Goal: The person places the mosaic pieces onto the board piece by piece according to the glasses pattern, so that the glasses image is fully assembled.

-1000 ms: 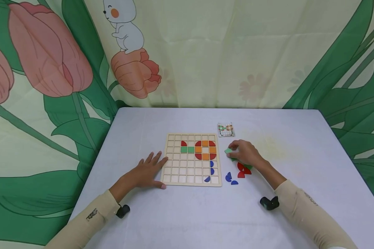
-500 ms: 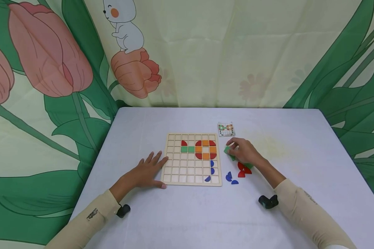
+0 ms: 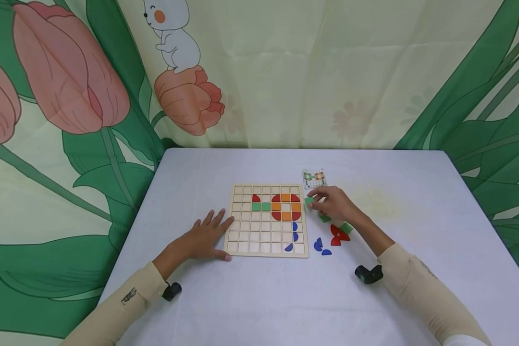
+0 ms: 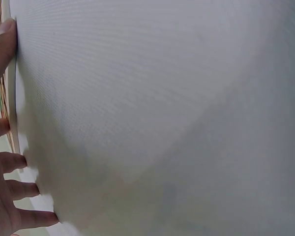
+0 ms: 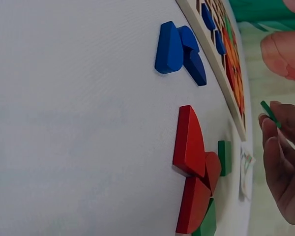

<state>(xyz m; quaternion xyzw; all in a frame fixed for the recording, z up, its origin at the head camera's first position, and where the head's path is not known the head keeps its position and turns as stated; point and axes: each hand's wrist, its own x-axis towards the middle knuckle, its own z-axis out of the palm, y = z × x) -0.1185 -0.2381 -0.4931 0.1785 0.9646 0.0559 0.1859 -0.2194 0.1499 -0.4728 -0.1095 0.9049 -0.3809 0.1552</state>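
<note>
A wooden grid board [image 3: 265,238] lies on the white table, with red, orange, green and blue pieces set in some cells. My right hand [image 3: 334,204] pinches a green square piece [image 3: 309,202] just above the table by the board's right edge; the piece's edge [image 5: 270,114] shows between the fingertips in the right wrist view. My left hand [image 3: 203,235] rests flat on the table, fingers touching the board's left edge [image 4: 12,118]. Loose red pieces [image 3: 338,235] [image 5: 189,142], green pieces [image 3: 346,227] and blue pieces [image 3: 320,246] [image 5: 179,49] lie right of the board.
A small pattern card [image 3: 314,179] lies beyond the board's far right corner. The table [image 3: 372,307] is backed by a curtain with tulips and leaves [image 3: 259,72]. A black camera mount [image 3: 367,274] sits at the right wrist, another [image 3: 171,290] at the left.
My right hand has lifted the green square from the loose pile and carried it left and away, toward the board's right edge. The left hand has stayed put.
</note>
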